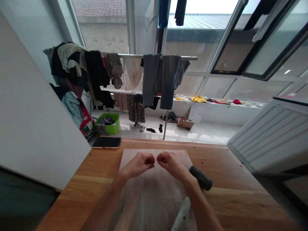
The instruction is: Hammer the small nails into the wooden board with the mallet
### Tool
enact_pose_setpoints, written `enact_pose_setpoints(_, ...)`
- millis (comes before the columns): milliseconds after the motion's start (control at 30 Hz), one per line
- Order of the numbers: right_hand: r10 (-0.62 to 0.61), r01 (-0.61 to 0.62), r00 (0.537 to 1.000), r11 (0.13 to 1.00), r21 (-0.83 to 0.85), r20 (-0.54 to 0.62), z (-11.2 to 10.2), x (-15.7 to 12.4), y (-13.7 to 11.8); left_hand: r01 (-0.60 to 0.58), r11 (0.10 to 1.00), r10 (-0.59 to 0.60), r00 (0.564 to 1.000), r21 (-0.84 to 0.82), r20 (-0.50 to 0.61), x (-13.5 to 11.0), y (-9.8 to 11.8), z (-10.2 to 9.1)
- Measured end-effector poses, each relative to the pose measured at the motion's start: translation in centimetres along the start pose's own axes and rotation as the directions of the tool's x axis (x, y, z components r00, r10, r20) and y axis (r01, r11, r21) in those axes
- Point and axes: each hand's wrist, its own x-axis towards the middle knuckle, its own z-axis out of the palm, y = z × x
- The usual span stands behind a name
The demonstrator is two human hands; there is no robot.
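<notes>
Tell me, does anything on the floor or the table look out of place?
Two dark socks lie loose on the floor under the drying rack, and clothes are heaped at its left end. On the table nothing stands out.

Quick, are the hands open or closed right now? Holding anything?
Left hand: closed, fingertips pinched; what it holds cannot be told.
Right hand: closed, fingertips pinched; what it holds cannot be told.
</notes>
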Motion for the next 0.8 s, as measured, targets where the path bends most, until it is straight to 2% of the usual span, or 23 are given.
enact_pose_setpoints(133, -0.024, 0.018, 0.995, 0.998, 0.067, 0.093, -0.5, -0.6, -0.7, 0.075, 0.996, -0.068, 0.99, -0.052, 0.121, -0.3, 0.0, -0.1)
enact_pose_setpoints(333, -0.014, -0.027, 0.977, 0.981, 0.19, 0.211, 0.0, -0.9, -0.9, 0.156, 0.987, -0.145, 0.967, -0.038, 0.208, -0.6, 0.2, -0.6)
enact_pose_setpoints(433, -0.033, -0.045, 0.961, 0.961, 0.274, 0.274, 0.4, -0.9, -1.0, 0.23, 0.968, -0.197, 0.945, -0.102, 0.262, -0.6, -0.4, -0.7)
enact_pose_setpoints(567, -0.063, -0.082, 0.935, 0.918, 0.388, 0.348, 0.7, -0.9, -1.4, 0.249, 0.952, -0.18, 0.926, -0.177, 0.332, -0.7, -0.9, -0.9)
enact_pose_setpoints(700, -0.073, -0.122, 0.924, 0.873, 0.471, 0.374, 0.3, -1.0, -1.9, 0.255, 0.957, -0.188, 0.907, -0.136, 0.377, -1.2, 0.1, -1.9)
enact_pose_setpoints(800, -0.063, -0.115, 0.947, 0.85, 0.514, 0.315, -0.5, -1.1, -1.9, 0.253, 0.963, -0.208, 0.919, -0.095, 0.336, -1.7, 1.4, -3.0)
